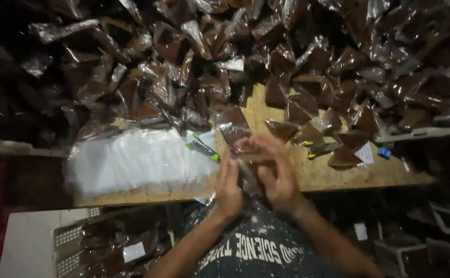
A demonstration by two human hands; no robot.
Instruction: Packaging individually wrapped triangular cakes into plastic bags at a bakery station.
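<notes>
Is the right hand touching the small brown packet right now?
Touching. The head view shows the right hand with fingers curled over the brown packet, no gap visible.

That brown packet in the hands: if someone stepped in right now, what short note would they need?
Left hand: grip closed on the brown packet, on its lower left side.
Right hand: grip closed on the same packet from the right, fingers curled over its top.
The packet is held above the wooden table.
Done: a big pile of filled packets covers the back of the table.
Left: a stack of clear empty bags lies at left, a cutter beside it.
</notes>
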